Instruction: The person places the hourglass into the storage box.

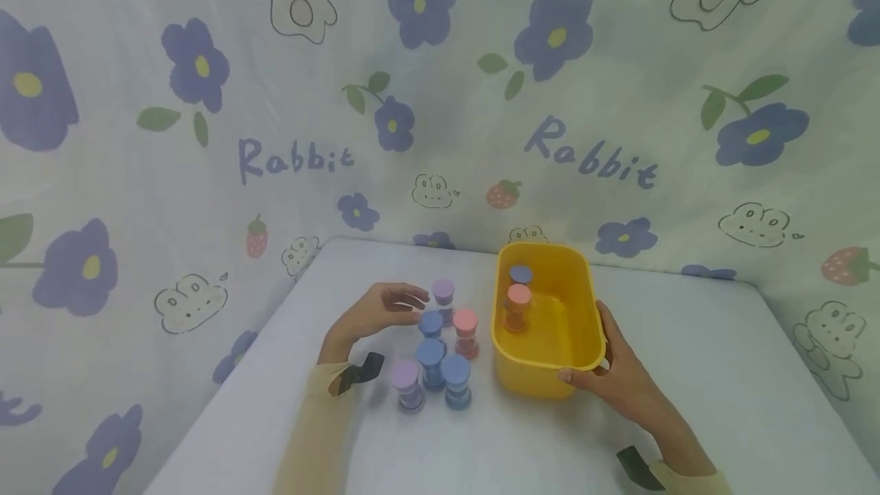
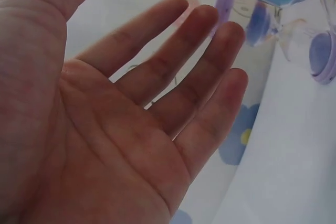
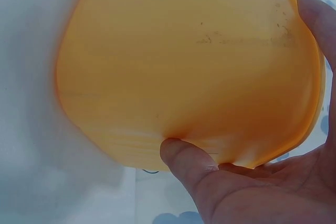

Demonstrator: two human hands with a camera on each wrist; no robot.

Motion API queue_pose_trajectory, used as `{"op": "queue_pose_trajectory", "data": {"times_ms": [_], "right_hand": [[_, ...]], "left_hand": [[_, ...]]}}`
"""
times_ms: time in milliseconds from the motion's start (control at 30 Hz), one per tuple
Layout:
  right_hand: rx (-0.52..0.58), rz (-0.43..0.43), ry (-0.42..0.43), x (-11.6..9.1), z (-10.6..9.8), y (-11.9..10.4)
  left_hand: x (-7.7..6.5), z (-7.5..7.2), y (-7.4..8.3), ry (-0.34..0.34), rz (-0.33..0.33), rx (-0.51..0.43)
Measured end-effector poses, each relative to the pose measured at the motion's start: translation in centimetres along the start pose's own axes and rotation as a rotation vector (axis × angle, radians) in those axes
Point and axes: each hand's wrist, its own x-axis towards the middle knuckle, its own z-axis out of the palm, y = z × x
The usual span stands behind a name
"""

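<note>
My left hand, fingers loosely extended, is beside the standing sand timers and holds nothing. In the left wrist view its palm is bare, and blue and purple timers show beyond the fingertips. Nearest to it are a purple-capped sand timer and a blue-capped one. A pink-capped timer, two more blue-capped ones and another purple-capped timer stand close by. My right hand grips the near right corner of a yellow bin. Inside the bin are a pink-capped timer and a blue-capped timer.
The white table bears the timers at its middle, with the bin to their right. A patterned curtain hangs behind the table and at its sides. Dark straps cross both sleeves near the wrists.
</note>
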Motion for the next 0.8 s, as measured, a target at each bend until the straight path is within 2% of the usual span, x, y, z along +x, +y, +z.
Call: {"op": "queue_pose_trajectory", "data": {"times_ms": [167, 400, 800], "right_hand": [[0.006, -0.016, 0.002, 0.06, -0.05, -0.12], [-0.006, -0.011, 0.002, -0.09, -0.02, -0.38], [-0.001, -0.026, 0.003, -0.03, 0.0, -0.02]], "left_hand": [[0.34, 0.27, -0.17, -0.052, 0.013, 0.01], [0.33, 0.67, -0.07, -0.089, 0.007, 0.055], [0.35, 0.94, -0.1, -0.112, -0.02, 0.046]]}}
